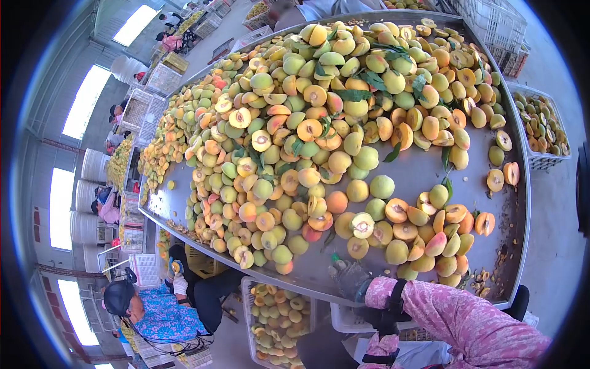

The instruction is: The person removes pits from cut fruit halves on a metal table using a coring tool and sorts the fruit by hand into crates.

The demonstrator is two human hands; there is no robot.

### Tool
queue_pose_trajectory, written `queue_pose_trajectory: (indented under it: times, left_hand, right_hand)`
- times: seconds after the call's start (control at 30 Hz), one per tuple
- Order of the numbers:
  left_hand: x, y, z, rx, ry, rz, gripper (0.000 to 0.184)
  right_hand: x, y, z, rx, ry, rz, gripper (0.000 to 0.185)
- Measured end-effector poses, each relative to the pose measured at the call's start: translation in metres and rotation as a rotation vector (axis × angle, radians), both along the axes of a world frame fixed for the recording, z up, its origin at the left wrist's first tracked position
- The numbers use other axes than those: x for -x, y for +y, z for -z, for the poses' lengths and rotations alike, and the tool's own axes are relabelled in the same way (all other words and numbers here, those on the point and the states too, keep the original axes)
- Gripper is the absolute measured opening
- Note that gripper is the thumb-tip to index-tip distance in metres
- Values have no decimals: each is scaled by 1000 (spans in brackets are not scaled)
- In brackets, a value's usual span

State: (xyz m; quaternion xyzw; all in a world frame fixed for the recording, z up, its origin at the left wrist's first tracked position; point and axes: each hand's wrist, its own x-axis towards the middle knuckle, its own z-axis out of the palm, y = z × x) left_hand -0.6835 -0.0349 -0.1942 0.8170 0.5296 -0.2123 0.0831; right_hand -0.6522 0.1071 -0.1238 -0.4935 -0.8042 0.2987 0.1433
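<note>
A large metal table [430,166] carries a heap of yellow-green peaches [283,147], many cut in half with the pit or its hollow showing. At its near edge is my right hand [350,278], in a grey glove below a pink patterned sleeve. Its fingers look curled, with a small green bit at their tips that I cannot make out. Several peach halves [357,248] lie just beyond it. My left hand [382,317], dark-gloved, is lower, beside the table's edge and over a white crate [344,318]. Its fingers are hidden in shadow.
Below the edge stands a crate of peaches [279,323]; another crate [541,126] is at the far right. A seated co-worker [163,310] in a blue patterned top works at lower left. Stacked crates [491,24] rise at upper right. Pit scraps [482,280] litter the table's corner.
</note>
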Motion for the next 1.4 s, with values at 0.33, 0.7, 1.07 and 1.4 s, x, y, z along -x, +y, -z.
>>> queue_pose_trajectory:
  times: [0.33, 0.7, 1.07, 1.4]
  left_hand:
    - [12, 2, 19, -199, -275, 21, 18]
    - [25, -21, 16, -434, -639, 156, 10]
    - [95, 43, -114, -67, -1534, -773, 5]
    - [9, 206, -24, -347, -1056, -336, 60]
  right_hand:
    - [2, -9, -9, -191, -216, 84, 50]
    - [-3, -37, -31, -239, -186, 187, 50]
    - [-128, -183, -47, 300, 1359, 329, 47]
    - [-174, -297, -16, 382, 1412, 619, 50]
